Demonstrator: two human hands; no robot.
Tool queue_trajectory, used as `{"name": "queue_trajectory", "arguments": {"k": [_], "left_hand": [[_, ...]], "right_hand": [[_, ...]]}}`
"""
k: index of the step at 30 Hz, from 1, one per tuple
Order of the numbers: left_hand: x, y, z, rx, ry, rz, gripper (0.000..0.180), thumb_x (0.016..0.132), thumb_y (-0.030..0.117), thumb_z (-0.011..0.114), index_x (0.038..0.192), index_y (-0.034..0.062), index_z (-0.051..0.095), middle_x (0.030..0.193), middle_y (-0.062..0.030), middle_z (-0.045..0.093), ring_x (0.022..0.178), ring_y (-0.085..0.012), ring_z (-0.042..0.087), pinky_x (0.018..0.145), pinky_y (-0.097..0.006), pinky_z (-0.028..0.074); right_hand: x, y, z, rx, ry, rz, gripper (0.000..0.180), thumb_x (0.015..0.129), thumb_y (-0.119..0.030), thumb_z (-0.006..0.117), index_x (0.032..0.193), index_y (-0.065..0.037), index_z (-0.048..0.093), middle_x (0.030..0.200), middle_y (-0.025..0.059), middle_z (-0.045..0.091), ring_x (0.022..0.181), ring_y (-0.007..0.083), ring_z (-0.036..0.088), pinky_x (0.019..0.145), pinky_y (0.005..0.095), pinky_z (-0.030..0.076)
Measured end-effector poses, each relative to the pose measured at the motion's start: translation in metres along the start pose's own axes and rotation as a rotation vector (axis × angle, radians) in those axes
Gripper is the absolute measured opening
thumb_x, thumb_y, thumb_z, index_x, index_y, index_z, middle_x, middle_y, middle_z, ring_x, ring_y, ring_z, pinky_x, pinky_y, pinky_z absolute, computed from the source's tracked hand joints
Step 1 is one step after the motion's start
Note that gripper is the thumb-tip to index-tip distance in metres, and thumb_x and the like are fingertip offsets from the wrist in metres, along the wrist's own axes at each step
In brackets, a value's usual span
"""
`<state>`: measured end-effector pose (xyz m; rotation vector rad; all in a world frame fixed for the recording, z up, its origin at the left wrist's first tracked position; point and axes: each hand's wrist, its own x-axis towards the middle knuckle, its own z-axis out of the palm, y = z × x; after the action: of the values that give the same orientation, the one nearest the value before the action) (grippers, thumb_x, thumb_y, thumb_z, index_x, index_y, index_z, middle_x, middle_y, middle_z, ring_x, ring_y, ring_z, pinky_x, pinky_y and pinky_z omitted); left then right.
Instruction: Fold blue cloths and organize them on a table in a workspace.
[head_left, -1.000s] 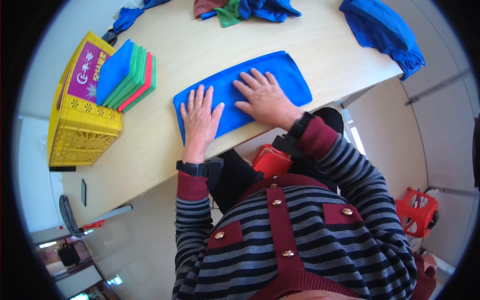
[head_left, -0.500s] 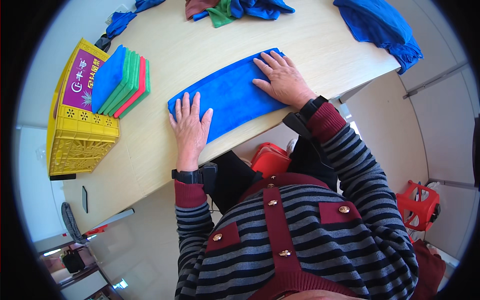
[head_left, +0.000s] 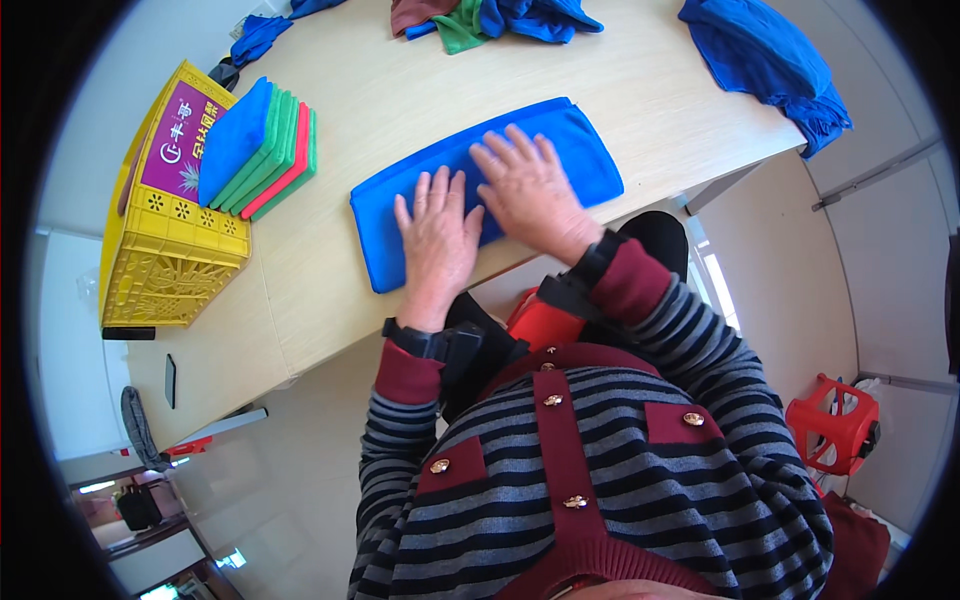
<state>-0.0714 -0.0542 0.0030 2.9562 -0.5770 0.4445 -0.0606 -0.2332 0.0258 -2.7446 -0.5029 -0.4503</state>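
A blue cloth towel, folded into a long flat strip, lies at the front edge of the table. My left hand rests flat on the towel's left half, fingers pointing away from me. Over its middle is my right hand, fingers spread and slightly blurred. Neither hand grips anything. To the left, a stack of folded towels in blue, green and red leans beside a yellow plastic crate.
Crumpled blue cloths hang over the table's right end. A loose heap of blue, green and brown cloths lies at the far side. A flat dark object sits at the left end. A red stool stands on the floor at right.
Both hands have come inward from the towel's ends toward its middle, leaving its right end uncovered. The whole view has shifted slightly.
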Motion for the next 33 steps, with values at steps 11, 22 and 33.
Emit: {"name": "queue_trajectory", "arguments": {"k": [11, 22, 33], "left_hand": [[-0.024, -0.019, 0.003, 0.067, 0.026, -0.069, 0.058, 0.102, 0.032, 0.054, 0.151, 0.0036, 0.043, 0.159, -0.0170, 0.039, 0.149, -0.0367, 0.032, 0.120, -0.062, 0.019], [-0.052, -0.065, -0.024, 0.202, -0.075, -0.312, 0.054, 0.104, 0.029, 0.050, 0.152, 0.0054, 0.042, 0.159, -0.0155, 0.039, 0.151, -0.0351, 0.029, 0.121, -0.060, 0.018], [0.038, -0.023, 0.017, -0.118, -0.034, 0.176, 0.055, 0.102, 0.033, 0.056, 0.150, 0.0075, 0.046, 0.158, -0.0141, 0.042, 0.149, -0.0355, 0.033, 0.120, -0.059, 0.021]], "right_hand": [[-0.026, 0.042, 0.017, -0.101, 0.030, 0.061, 0.051, 0.102, -0.029, 0.052, 0.149, -0.009, 0.047, 0.155, 0.0140, 0.046, 0.148, 0.0347, 0.036, 0.122, 0.0522, 0.025], [-0.043, 0.112, -0.006, -0.252, 0.065, 0.243, 0.050, 0.103, -0.026, 0.053, 0.150, -0.010, 0.046, 0.155, 0.0155, 0.045, 0.148, 0.0349, 0.035, 0.123, 0.0512, 0.025], [0.013, 0.030, 0.030, 0.054, -0.044, -0.140, 0.052, 0.103, -0.039, 0.053, 0.147, -0.011, 0.051, 0.153, 0.0142, 0.048, 0.146, 0.0347, 0.038, 0.121, 0.0513, 0.027]]}}
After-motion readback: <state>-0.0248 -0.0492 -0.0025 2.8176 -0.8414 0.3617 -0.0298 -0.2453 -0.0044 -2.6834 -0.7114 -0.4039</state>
